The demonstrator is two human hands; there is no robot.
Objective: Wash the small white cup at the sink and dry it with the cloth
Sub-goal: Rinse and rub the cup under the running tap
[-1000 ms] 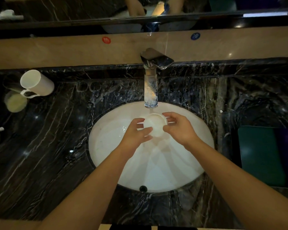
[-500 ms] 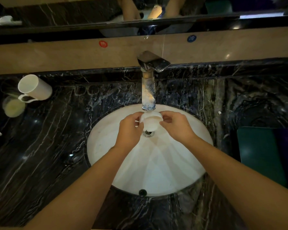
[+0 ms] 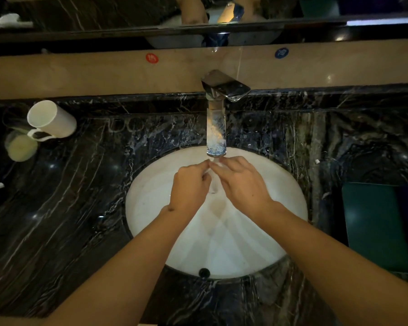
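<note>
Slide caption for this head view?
Left hand and right hand hold small white cup under chrome faucet.

Dim washroom, lit from above. Black marble counter (image 3: 57,231) veined white, glossy with small light reflections. Beige stone ledge (image 3: 80,76) along the back, bearing a red sticker (image 3: 152,58) and a blue sticker (image 3: 281,53). Mirror (image 3: 104,10) above the ledge. Green mat (image 3: 375,227) at right.

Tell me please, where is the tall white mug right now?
In the head view, the tall white mug lies on its side on the dark marble counter, far left of the faucet, beside a yellowish round object.
</note>
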